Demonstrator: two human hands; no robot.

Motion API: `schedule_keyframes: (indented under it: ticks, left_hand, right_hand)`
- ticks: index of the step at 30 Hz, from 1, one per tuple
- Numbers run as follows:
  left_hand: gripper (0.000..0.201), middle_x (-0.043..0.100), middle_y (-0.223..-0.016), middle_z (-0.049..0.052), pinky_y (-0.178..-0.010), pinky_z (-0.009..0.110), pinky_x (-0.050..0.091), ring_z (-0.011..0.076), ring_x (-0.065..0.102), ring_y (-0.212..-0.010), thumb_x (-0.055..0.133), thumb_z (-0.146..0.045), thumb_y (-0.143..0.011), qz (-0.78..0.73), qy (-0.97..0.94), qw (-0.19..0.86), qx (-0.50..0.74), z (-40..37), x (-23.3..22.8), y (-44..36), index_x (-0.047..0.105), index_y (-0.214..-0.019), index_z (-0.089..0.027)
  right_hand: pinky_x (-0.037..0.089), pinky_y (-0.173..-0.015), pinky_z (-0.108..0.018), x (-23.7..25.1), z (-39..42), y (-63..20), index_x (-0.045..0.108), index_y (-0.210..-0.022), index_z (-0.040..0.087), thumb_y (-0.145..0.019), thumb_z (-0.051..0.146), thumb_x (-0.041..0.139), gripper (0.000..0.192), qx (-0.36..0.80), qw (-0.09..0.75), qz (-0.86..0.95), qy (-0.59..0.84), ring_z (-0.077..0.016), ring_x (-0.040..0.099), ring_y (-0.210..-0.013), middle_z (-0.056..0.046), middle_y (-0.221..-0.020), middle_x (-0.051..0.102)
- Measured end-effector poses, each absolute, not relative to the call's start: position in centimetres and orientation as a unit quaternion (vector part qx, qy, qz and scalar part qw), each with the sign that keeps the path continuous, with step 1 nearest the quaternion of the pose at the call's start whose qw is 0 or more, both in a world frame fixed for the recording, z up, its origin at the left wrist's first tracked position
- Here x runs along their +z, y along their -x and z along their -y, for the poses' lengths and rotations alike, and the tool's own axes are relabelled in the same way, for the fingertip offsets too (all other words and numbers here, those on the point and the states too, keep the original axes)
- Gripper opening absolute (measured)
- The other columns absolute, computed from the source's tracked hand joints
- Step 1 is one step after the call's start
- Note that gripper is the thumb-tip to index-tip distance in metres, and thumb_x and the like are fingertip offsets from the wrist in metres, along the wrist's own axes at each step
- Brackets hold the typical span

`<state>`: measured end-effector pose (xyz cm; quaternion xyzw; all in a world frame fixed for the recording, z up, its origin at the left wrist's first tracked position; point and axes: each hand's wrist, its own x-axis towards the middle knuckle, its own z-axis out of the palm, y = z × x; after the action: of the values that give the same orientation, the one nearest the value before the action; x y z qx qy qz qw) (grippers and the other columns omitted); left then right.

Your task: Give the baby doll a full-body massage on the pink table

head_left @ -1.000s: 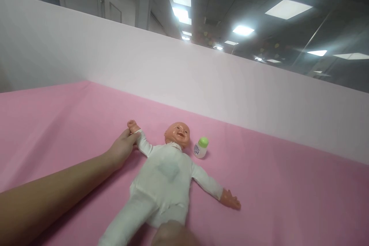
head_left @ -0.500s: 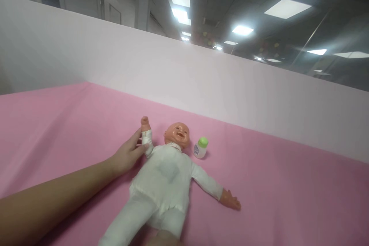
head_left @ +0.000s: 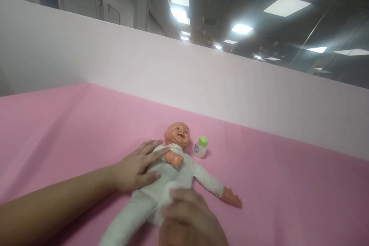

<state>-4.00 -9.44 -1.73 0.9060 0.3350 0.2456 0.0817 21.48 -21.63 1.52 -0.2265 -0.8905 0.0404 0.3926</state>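
Note:
A baby doll (head_left: 184,169) in a white romper lies on its back on the pink sheet (head_left: 72,123), head toward the far wall. My left hand (head_left: 138,165) rests on the doll's shoulder and chest, holding its near arm folded across the chest. My right hand (head_left: 190,219) lies on the doll's belly and hip at the bottom of the view, blurred and close to the camera. The doll's other arm stretches out to the right. A small white bottle (head_left: 201,147) with a green cap stands just right of the doll's head.
A low white partition wall (head_left: 230,84) runs behind the pink surface from left to right. Beyond it are a doorway, ceiling lights and glass walls.
My left hand swung the doll's near arm from stretched out, up past its head, and down onto its chest. My right hand came up over the doll's belly.

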Motion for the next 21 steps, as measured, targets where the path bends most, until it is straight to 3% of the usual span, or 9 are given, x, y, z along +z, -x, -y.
schedule_keyframes:
  ticks: [4,7,13,17,21]
  left_hand:
    - [0.072,0.027,-0.166,0.015,-0.117,0.067,0.031,0.0440,0.025,-0.151,0.057,-0.045,-0.097,-0.342,-0.910,0.075,0.221,9.9,-0.7,3.5,0.029,-0.162,-0.032]
    - [0.070,0.029,-0.165,0.016,-0.117,0.068,0.030,0.0435,0.026,-0.151,0.057,-0.043,-0.098,-0.350,-0.910,0.073,0.210,10.1,-0.4,3.2,0.031,-0.161,-0.031]
    - [0.072,0.028,-0.166,0.014,-0.118,0.064,0.030,0.0423,0.026,-0.151,0.057,-0.046,-0.097,-0.373,-0.888,0.109,0.244,9.9,-1.7,3.2,0.030,-0.162,-0.031]
    - [0.065,0.047,-0.156,0.013,-0.118,0.050,0.038,0.0333,0.044,-0.142,0.052,-0.045,-0.100,-0.419,-0.817,0.197,0.344,9.8,-1.4,2.7,0.034,-0.159,-0.025]
    - [0.046,0.069,-0.127,0.007,-0.100,0.040,0.050,0.0291,0.064,-0.116,0.044,-0.052,-0.103,-0.431,-0.729,0.328,0.418,9.3,-0.8,2.5,0.058,-0.138,-0.026]
  right_hand:
    - [0.053,-0.108,-0.057,0.9,19.3,-21.8,0.062,-0.117,0.023,-0.072,0.028,0.080,0.049,-0.018,0.400,0.859,0.318,-0.0405,0.043,-0.145,-0.016,-0.153,0.048]
    - [0.047,-0.113,-0.057,1.1,18.6,-21.9,0.059,-0.121,0.023,-0.073,0.025,0.076,0.051,0.021,0.364,0.864,0.347,-0.0372,0.038,-0.148,-0.014,-0.160,0.039]
    - [0.045,-0.113,-0.058,0.6,18.4,-21.8,0.058,-0.121,0.023,-0.074,0.023,0.071,0.048,0.000,0.380,0.862,0.335,-0.0351,0.042,-0.145,-0.013,-0.156,0.044]
    - [0.050,-0.109,-0.057,0.4,18.4,-21.8,0.058,-0.125,0.020,-0.076,0.030,0.073,0.052,-0.052,0.434,0.847,0.304,-0.0365,0.050,-0.137,-0.015,-0.139,0.059]
    - [0.056,-0.098,-0.050,1.3,19.1,-22.3,0.065,-0.112,0.023,-0.082,0.034,0.074,0.034,-0.084,0.450,0.846,0.273,-0.0350,0.063,-0.122,-0.009,-0.112,0.074]
